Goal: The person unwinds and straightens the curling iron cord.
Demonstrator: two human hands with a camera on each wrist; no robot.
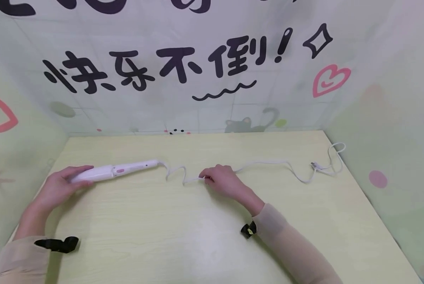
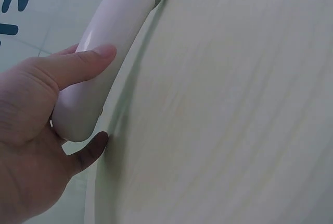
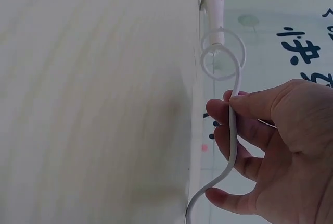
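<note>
A white curling iron (image 1: 130,169) lies at the left of the table, its narrower handle with a pink button pointing right. My left hand (image 1: 61,183) grips its thick rounded end; in the left wrist view the thumb lies across that white end (image 2: 112,28). From the handle's tip a thin white cord (image 1: 265,162) runs wavily to the right. Near the table's middle my right hand (image 1: 222,180) pinches this cord between thumb and fingers. In the right wrist view the cord (image 3: 232,146) passes across the fingers and loops near the handle.
The cord's plug (image 1: 315,166) and a loose loop lie near the right edge of the pale wooden table (image 1: 198,228). A printed curtain (image 1: 183,110) with black lettering hangs behind the table, with similar fabric at both sides.
</note>
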